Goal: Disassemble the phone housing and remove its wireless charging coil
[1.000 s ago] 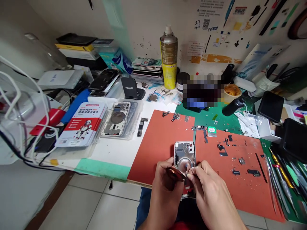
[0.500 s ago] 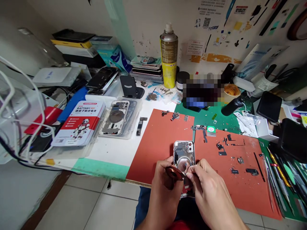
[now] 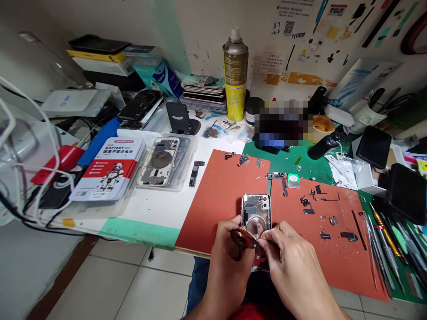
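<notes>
Closely curled, the left hand (image 3: 230, 269) is clamped around a copper-brown round piece (image 3: 243, 238), and the right hand (image 3: 291, 262) has thumb and fingertip pinched together just beside it; whether anything is between them is too small to tell. Both are at the opened phone housing (image 3: 255, 205), which lies between them at the near edge of an orange mat (image 3: 207, 202). Small loose parts (image 3: 308, 211) are scattered on the mat's right half, with slim tools (image 3: 384, 229) at its right edge. Beyond lies a green mat (image 3: 315, 166); leftward, a white surface (image 3: 158, 209) bears a circuit board (image 3: 195, 174), another housing (image 3: 160, 160) in a clear tray and a battery box (image 3: 108, 169). A spray can (image 3: 235, 80) stands before a stained, paper-stuck wall (image 3: 207, 26); pale tiles (image 3: 111, 275) cover the floor.
</notes>
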A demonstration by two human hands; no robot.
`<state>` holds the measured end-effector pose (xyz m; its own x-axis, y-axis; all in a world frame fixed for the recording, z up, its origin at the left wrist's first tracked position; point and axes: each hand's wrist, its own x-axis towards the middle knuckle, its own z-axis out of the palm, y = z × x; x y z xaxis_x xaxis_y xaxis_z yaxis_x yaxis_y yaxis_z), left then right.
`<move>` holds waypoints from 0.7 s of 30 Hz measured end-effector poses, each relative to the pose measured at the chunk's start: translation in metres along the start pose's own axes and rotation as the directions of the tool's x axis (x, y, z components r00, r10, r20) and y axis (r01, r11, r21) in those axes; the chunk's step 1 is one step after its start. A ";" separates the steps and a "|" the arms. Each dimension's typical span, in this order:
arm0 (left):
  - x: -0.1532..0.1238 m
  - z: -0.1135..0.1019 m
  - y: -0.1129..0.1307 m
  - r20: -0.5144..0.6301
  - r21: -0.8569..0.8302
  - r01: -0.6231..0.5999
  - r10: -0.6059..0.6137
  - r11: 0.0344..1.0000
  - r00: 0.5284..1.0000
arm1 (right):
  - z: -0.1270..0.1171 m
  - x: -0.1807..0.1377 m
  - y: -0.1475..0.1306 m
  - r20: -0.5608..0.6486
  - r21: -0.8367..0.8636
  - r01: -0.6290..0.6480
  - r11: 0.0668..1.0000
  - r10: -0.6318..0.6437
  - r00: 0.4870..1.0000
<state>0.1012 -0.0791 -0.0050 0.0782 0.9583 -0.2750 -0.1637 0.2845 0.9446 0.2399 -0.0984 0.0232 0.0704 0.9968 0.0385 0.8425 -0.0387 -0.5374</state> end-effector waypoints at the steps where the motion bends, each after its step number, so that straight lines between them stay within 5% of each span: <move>1: 0.000 0.000 0.001 0.002 -0.008 0.001 -0.001 1.000 1.000 | 0.000 0.000 0.000 -0.004 0.008 0.008 1.000 -0.008 1.000; 8: 0.000 0.002 0.005 -0.021 0.001 0.056 -0.056 0.998 0.998 | -0.008 -0.003 0.000 0.072 0.111 -0.015 0.994 0.007 0.997; 21: -0.001 -0.001 0.001 -0.010 0.081 0.030 -0.030 0.996 1.000 | -0.002 -0.011 0.002 0.031 0.151 0.009 0.989 -0.014 0.999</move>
<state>0.1004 -0.0801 -0.0043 0.0729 0.9497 -0.3046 -0.0815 0.3100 0.9472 0.2414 -0.1094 0.0236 0.0421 0.9989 0.0200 0.7530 -0.0186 -0.6578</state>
